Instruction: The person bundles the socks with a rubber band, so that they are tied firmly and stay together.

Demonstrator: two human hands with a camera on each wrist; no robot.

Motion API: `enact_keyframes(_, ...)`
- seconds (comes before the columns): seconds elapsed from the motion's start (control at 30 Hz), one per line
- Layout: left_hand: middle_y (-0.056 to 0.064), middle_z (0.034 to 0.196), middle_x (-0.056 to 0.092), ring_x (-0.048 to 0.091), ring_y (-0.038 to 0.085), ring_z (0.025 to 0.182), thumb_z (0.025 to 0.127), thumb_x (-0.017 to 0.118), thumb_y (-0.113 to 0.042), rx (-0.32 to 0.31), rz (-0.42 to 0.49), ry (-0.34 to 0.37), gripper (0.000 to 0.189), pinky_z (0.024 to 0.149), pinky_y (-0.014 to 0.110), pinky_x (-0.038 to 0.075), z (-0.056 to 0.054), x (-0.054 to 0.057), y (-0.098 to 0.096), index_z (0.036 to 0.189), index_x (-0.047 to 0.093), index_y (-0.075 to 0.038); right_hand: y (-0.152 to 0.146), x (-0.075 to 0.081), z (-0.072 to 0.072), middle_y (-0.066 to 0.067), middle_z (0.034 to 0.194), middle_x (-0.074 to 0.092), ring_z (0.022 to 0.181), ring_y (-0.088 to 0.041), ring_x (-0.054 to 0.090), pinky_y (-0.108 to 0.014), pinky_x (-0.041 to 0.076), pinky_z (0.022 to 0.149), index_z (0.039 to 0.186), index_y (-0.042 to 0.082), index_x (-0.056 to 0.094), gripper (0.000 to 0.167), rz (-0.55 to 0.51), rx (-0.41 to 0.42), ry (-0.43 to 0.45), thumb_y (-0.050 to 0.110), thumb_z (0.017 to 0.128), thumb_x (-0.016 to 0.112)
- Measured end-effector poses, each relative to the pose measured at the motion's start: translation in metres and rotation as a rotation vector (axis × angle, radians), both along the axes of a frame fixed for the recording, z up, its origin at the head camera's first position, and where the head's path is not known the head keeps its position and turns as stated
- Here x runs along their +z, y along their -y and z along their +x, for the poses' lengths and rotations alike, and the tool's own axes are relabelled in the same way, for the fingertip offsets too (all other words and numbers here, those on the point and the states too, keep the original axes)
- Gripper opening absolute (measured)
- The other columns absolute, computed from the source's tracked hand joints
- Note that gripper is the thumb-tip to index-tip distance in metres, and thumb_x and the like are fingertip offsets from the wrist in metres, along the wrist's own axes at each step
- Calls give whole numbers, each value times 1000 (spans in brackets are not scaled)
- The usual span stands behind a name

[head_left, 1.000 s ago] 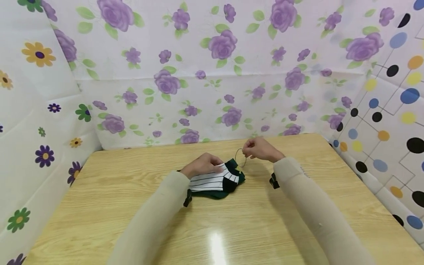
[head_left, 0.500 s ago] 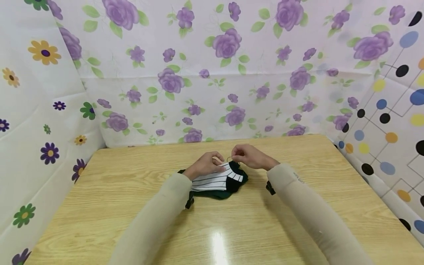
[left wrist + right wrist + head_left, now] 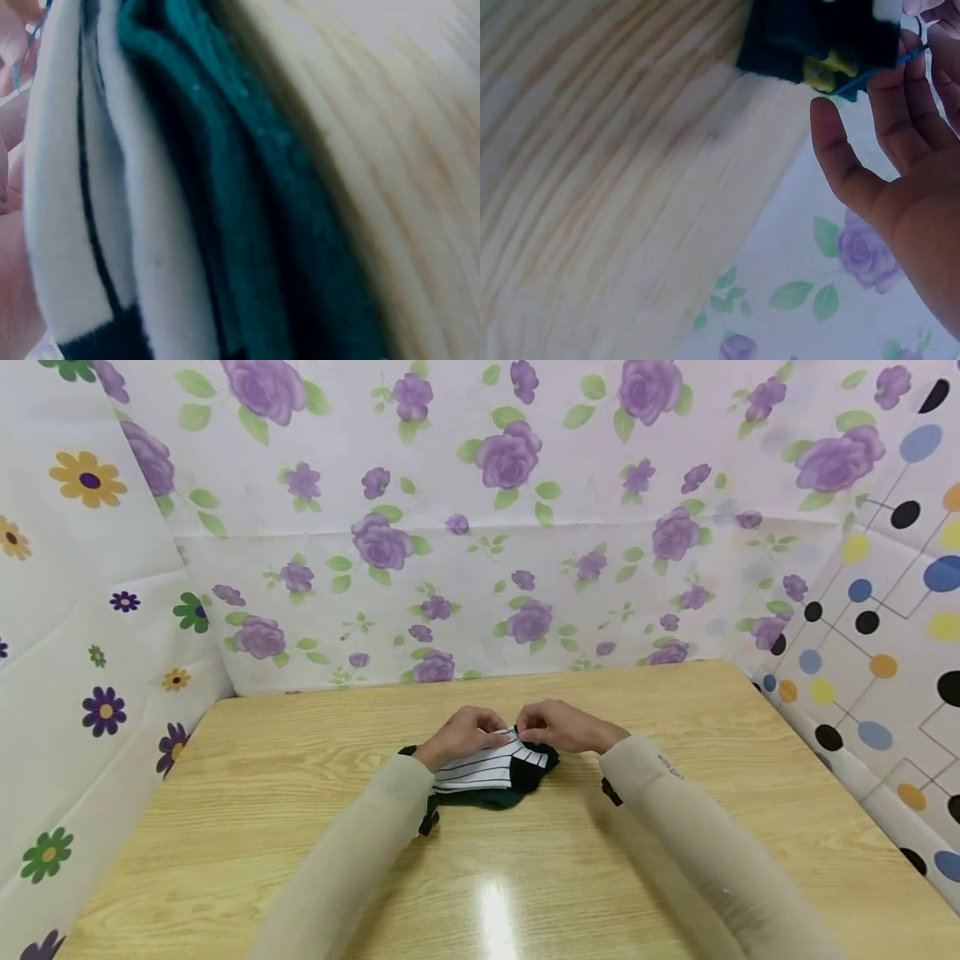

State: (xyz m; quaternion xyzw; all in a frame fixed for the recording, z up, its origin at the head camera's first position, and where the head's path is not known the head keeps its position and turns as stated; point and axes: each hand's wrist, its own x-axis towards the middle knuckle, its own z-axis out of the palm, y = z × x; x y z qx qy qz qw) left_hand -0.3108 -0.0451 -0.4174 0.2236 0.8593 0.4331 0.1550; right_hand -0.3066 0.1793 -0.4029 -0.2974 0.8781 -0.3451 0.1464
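Observation:
A white sock (image 3: 474, 773) with thin black stripes and a black heel lies on top of dark green socks (image 3: 491, 799). My left hand (image 3: 463, 737) grips the stack from its far side, thumb over the white sock. At the cuff end my right hand (image 3: 566, 727) pinches a thin teal elastic band (image 3: 917, 52), its fingertips close to the left ones. In the right wrist view the band runs across the green cuff beside a yellow patch (image 3: 829, 69). The layered edges of the white and green fabric (image 3: 247, 187) fill the left wrist view.
The socks rest around the middle of a light wooden table (image 3: 300, 860). A purple-flowered cloth (image 3: 465, 577) hangs behind its far edge. Other patterned cloths, flowered (image 3: 97, 652) on the left and dotted (image 3: 892, 635) on the right, flank it.
My right hand has moved left and slightly down, carrying the band from beside the socks onto their cuff end. The left hand stays on the stack, nearly still.

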Motion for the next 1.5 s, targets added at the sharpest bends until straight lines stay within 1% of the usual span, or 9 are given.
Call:
enact_keyframes(0.3,2,94,65,60,17,94,95,69,-13,43,83,-3,5,86,36,49,4,-3,1,97,69,-8,-18,-10,6,-5,78,66,68,-18,64,-30,55,58,98,3,62,11,44,-124,53,7,104,53)
enact_keyframes(0.47,5,98,66,63,20,99,96,67,-7,30,139,-29,4,86,37,53,7,-3,1,94,66,-4,-27,-10,13,-8,78,68,64,-21,63,-32,54,54,97,2,62,6,93,-163,139,6,97,65)
enact_keyframes(0.57,8,101,65,64,23,101,97,65,-4,20,191,-44,6,88,36,55,7,-4,1,92,64,-2,-32,-8,17,-7,80,70,67,-21,65,-34,55,58,103,-1,63,22,111,-182,210,12,91,76)
enact_keyframes(0.67,12,106,65,63,27,106,98,63,-2,23,259,-52,6,92,37,55,8,-2,0,92,63,0,-35,-4,19,-6,84,72,71,-22,67,-38,57,62,122,-7,59,47,104,-187,271,18,88,80)
enact_keyframes(0.73,13,110,65,63,28,108,98,63,-2,35,300,-52,6,93,38,55,8,0,0,92,63,0,-36,-3,20,-7,85,73,73,-24,68,-39,57,64,137,-12,48,67,77,-182,310,20,88,80)
enact_keyframes(0.8,14,112,66,63,29,109,97,64,-2,45,343,-60,5,93,38,55,8,0,0,93,63,-1,-36,-2,20,-9,85,73,72,-25,67,-39,56,64,140,-13,45,71,29,-176,355,21,88,80)
enact_keyframes(1.07,15,115,66,62,28,112,95,64,4,50,522,-96,23,89,32,55,7,-3,4,85,64,-16,-34,-6,19,-17,88,70,68,-20,62,-31,48,59,123,-4,52,50,-196,-141,516,16,88,80)
enact_keyframes(1.3,20,111,67,66,26,100,94,64,6,0,504,-153,10,79,23,55,8,-4,1,91,66,-3,-32,-13,16,-9,80,63,64,-14,52,-26,44,57,116,-4,54,45,-329,-161,517,25,90,77)
enact_keyframes(1.5,13,102,68,68,20,88,96,66,1,-29,375,-201,3,75,27,57,10,-7,-2,98,67,0,-27,-11,17,-13,92,65,70,-17,60,-28,51,61,137,0,46,58,-363,-182,516,20,91,76)
